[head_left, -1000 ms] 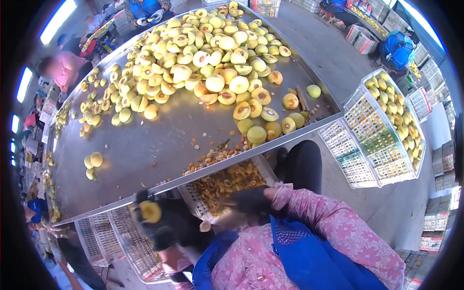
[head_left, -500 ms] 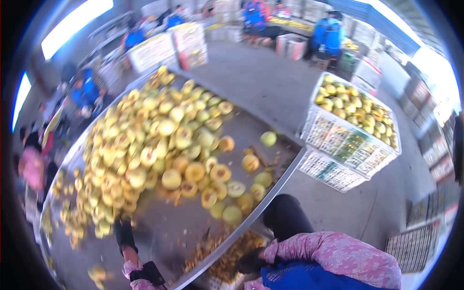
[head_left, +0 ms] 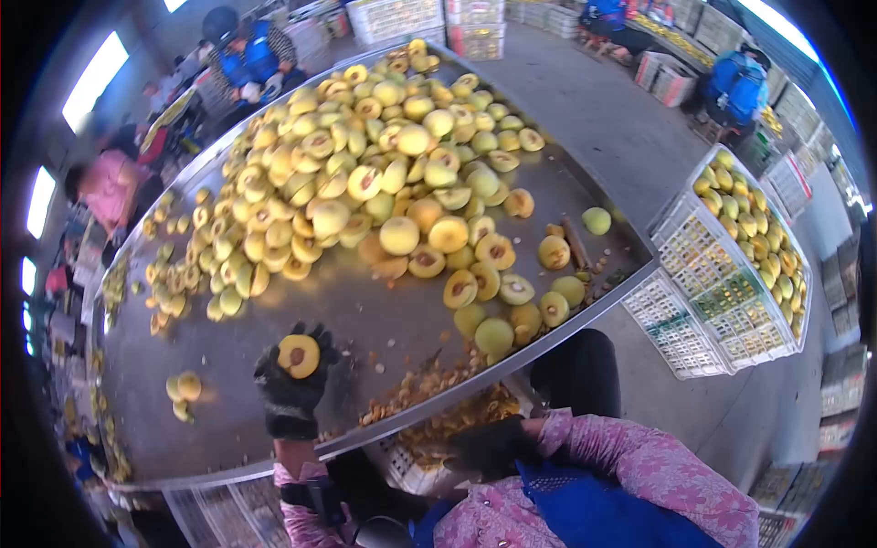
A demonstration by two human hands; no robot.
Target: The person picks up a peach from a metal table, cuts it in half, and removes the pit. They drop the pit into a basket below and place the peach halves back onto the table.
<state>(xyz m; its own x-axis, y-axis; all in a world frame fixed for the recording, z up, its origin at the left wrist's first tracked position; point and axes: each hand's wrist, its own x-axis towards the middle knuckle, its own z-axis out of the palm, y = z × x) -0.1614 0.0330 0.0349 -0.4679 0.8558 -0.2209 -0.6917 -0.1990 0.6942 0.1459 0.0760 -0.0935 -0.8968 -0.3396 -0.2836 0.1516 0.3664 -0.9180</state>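
Note:
My left hand [head_left: 290, 395], in a dark glove, is raised over the near part of the metal table [head_left: 233, 447]. Its fingers are closed round a halved yellow peach [head_left: 299, 356], cut face up. Beyond it lies a large heap of peaches [head_left: 365, 173], many cut in half with brown centres showing. My right hand [head_left: 498, 446], also in a dark glove, is below the table's edge, beside a basket of brownish scraps [head_left: 452, 425]. Its fingers are too dark to make out.
Small pit-like scraps [head_left: 416, 388] lie along the near rim. A few peaches [head_left: 185, 388] lie apart on the left. To the right stand stacked white crates [head_left: 722, 292], the top one full of peaches. Several people, including one in pink [head_left: 110, 192], sit farther off.
My left hand has come back from the heap's near edge and now has a peach half in it. The view has shifted, with more of the table's near left showing.

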